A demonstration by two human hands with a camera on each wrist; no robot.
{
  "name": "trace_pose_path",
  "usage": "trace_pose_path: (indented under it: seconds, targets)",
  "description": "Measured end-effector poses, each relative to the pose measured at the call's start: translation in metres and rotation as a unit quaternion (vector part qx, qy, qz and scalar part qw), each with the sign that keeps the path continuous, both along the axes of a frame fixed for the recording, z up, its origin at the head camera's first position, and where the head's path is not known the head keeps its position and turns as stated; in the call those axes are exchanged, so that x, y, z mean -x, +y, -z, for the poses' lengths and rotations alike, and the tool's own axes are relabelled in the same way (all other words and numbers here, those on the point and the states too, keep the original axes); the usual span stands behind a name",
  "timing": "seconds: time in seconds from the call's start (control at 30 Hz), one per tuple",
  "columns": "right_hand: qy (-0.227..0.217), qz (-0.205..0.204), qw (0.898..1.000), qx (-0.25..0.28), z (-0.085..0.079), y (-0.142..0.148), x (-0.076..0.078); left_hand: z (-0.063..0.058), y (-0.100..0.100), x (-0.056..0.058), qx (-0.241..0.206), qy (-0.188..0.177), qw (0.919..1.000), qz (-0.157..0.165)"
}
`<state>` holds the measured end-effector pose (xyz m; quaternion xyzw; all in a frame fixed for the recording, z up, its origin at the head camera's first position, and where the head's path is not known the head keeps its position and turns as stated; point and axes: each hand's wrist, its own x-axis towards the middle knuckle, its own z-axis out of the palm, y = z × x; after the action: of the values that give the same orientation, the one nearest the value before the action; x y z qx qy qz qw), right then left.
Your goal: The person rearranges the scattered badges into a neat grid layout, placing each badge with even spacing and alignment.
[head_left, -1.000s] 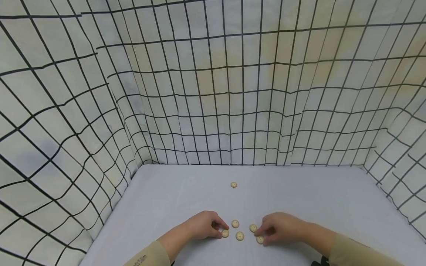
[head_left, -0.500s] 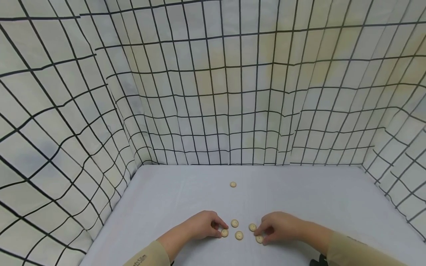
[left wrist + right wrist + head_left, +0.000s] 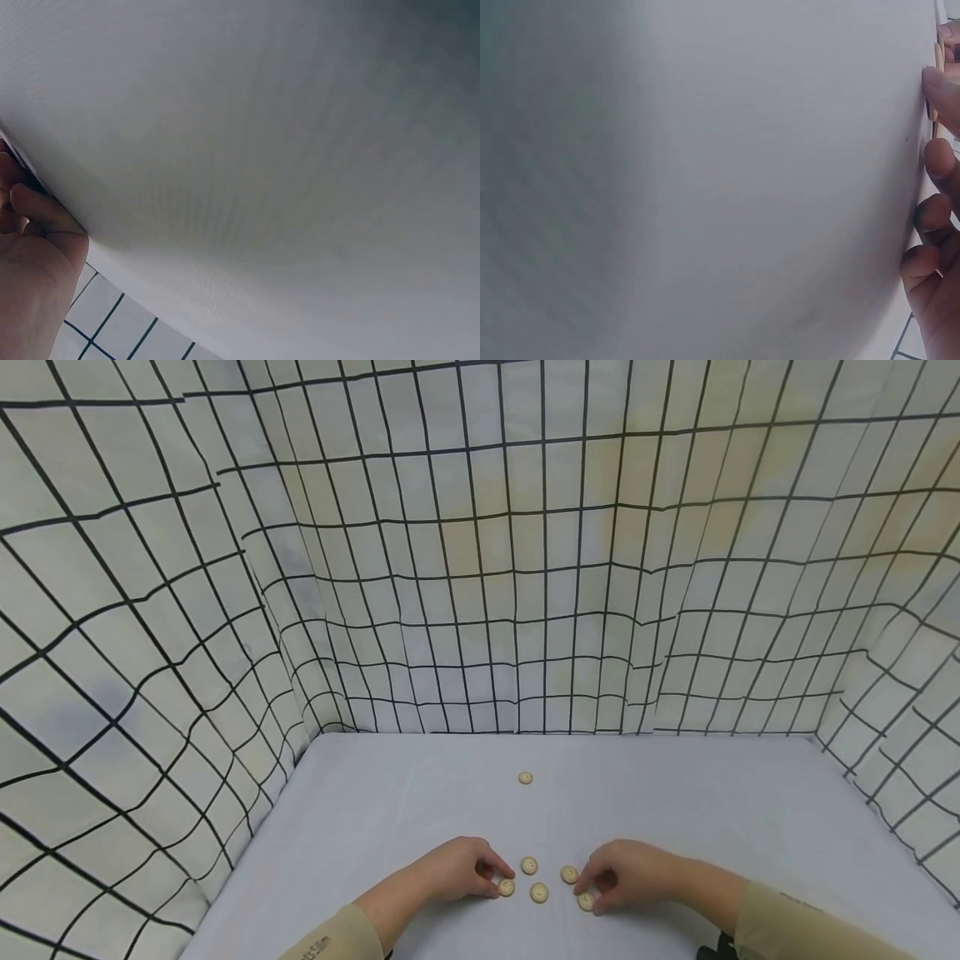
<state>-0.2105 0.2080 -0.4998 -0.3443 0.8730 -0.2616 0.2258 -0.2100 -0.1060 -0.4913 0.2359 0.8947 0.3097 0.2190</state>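
Several round, pale wooden buttons lie on the white tabletop in the head view. My left hand (image 3: 461,870) pinches the leftmost button (image 3: 507,887) between thumb and fingertip, flat at the surface. On the other side, my right hand (image 3: 637,873) has thumb and forefinger at opposite edges of the near right button (image 3: 586,902). Between the hands lie an upper button (image 3: 529,865), a lower button (image 3: 539,892) and one more button (image 3: 569,875) by the right fingertips. The left wrist view shows part of the left hand (image 3: 37,262); the right wrist view catches right-hand fingers (image 3: 939,158).
A lone button (image 3: 526,777) lies farther back on the white tabletop (image 3: 420,793). White walls (image 3: 480,552) with a black grid stand at the back and both sides. Tan sleeves (image 3: 337,935) cover both forearms.
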Motion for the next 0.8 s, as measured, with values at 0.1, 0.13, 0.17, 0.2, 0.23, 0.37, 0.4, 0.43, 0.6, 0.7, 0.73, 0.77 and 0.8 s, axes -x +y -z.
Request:
trace_pose_path:
  seconds: [0.1, 0.13, 0.17, 0.2, 0.23, 0.37, 0.4, 0.43, 0.6, 0.7, 0.73, 0.77, 0.8]
  targets:
    - [-0.002, 0.001, 1.0, 0.004, 0.0003, 0.0005, -0.0001, 0.0, -0.0004, -0.0001, 0.001, -0.001, 1.0, 0.0]
    - [-0.003, 0.001, 1.0, 0.006, 0.0004, 0.0007, -0.0001, 0.0, -0.0005, -0.0002, 0.001, -0.001, 1.0, 0.0]
    - [-0.003, 0.0, 1.0, 0.007, 0.0004, 0.0009, -0.0001, 0.0002, -0.0006, -0.0002, 0.001, -0.001, 1.0, 0.0]
    - [-0.002, 0.0, 1.0, 0.008, 0.0004, 0.001, -0.0002, 0.0005, -0.0007, -0.0001, 0.0, -0.001, 1.0, 0.0]
    - [-0.002, 0.0, 1.0, 0.008, 0.0005, 0.0011, -0.0002, 0.0008, -0.0007, 0.0, 0.0, -0.002, 1.0, -0.001]
    - [-0.002, 0.003, 1.0, 0.004, 0.0018, 0.0011, 0.0, 0.0021, -0.0005, 0.0005, -0.001, -0.004, 1.0, -0.002]
    - [-0.004, 0.006, 1.0, 0.002, 0.0021, 0.001, 0.0002, 0.0022, -0.0004, 0.0006, -0.001, -0.003, 1.0, -0.002]
    - [-0.006, 0.01, 1.0, 0.002, 0.0025, 0.001, 0.0004, 0.0022, -0.0003, 0.0008, 0.0, -0.002, 1.0, -0.001]
    - [-0.013, 0.018, 1.0, 0.006, 0.0027, 0.0007, 0.0007, 0.0011, 0.0, 0.0008, 0.002, 0.004, 1.0, -0.001]
    - [-0.006, 0.007, 1.0, 0.01, 0.0024, 0.001, 0.0005, 0.0009, 0.0003, 0.0004, 0.004, 0.007, 1.0, -0.001]
    - [-0.002, 0.003, 1.0, 0.011, 0.0025, 0.0011, 0.0005, 0.001, 0.0003, 0.0003, 0.004, 0.007, 1.0, -0.001]
    - [0.001, -0.001, 1.0, 0.012, 0.0024, 0.0012, 0.0005, 0.0011, 0.0004, 0.0002, 0.004, 0.007, 1.0, -0.001]
    - [0.004, -0.004, 1.0, 0.013, 0.0023, 0.0015, 0.0005, 0.0012, 0.0004, 0.0001, 0.005, 0.008, 1.0, -0.001]
